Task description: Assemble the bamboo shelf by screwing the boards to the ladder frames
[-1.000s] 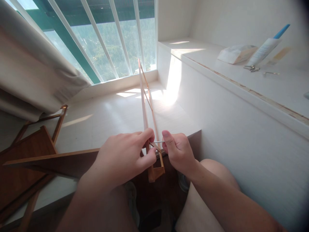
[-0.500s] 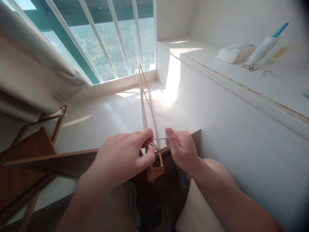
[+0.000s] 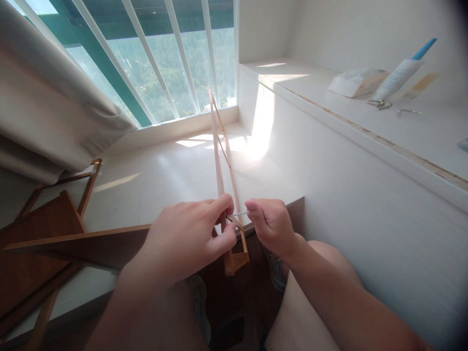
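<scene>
White tiled window ledge (image 3: 157,180) fills mid-frame, with a barred window (image 3: 164,58) upper left and a beige curtain (image 3: 47,112) along the left edge.

- A slim light-wood frame (image 3: 219,156) of two long rails with cross struts stands on edge, running from lower centre up toward the window.
- Left hand (image 3: 190,236) is closed around the frame near its lower end, thumb and forefinger clamped on the near rail.
- Right hand (image 3: 272,226) is curled, thumb and forefinger pinching a thin silver metal rod (image 3: 237,214). The rod lies level, with its tip at the rail. It looks like a hex key, but I can't confirm.
- Dark brown wooden panels (image 3: 84,246) lie lower left, one edge-on under the left wrist.
- Raised white shelf (image 3: 365,122) at the right holds a white tube with blue cap (image 3: 400,73), a pale paper packet (image 3: 356,82) and small metal bits (image 3: 380,103).

Handling judgement: the frame looks light, and the long rails will likely flex or twist. Grip close to the joint, not mid-span. The rod is stiff, thin and slippery, so pinch it at its far end.

No legible writing; the tube's label is blurred.
</scene>
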The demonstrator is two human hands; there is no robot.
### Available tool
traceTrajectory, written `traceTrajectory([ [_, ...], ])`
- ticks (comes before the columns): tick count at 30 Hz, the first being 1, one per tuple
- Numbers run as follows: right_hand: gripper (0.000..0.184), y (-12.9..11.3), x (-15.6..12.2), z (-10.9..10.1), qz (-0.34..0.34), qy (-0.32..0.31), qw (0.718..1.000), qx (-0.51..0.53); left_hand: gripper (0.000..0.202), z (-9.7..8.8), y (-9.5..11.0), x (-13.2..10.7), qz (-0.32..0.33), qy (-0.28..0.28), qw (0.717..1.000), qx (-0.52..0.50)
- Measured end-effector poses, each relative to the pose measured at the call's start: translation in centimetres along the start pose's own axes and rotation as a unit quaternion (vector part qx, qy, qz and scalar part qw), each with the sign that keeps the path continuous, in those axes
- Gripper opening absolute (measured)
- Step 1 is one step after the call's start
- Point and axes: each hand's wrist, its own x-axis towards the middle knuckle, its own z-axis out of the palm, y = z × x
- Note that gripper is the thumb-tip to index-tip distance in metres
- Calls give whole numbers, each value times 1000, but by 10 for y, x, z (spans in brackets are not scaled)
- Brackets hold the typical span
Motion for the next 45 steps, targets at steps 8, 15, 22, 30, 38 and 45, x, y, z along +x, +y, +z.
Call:
traceTrajectory([
  [8,38,16,1,6,-109,20,994,-7,19,1,0,0,-2,0,1000,3],
  [15,38,19,0,11,-128,31,991,11,20,0,0,-1,0,5,1000,4],
  [22,41,18,-2,12,-106,25,994,18,20,0,1,-1,-2,5,1000,2],
  [30,43,17,-3,11,-77,20,997,25,22,-1,0,-2,2,2,1000,0],
  [38,44,17,-3,10,-59,14,998,10,19,0,2,-2,6,5,1000,5],
  [45,48,14,-3,9,-45,20,999,-2,19,-1,1,-1,5,8,1000,5],
])
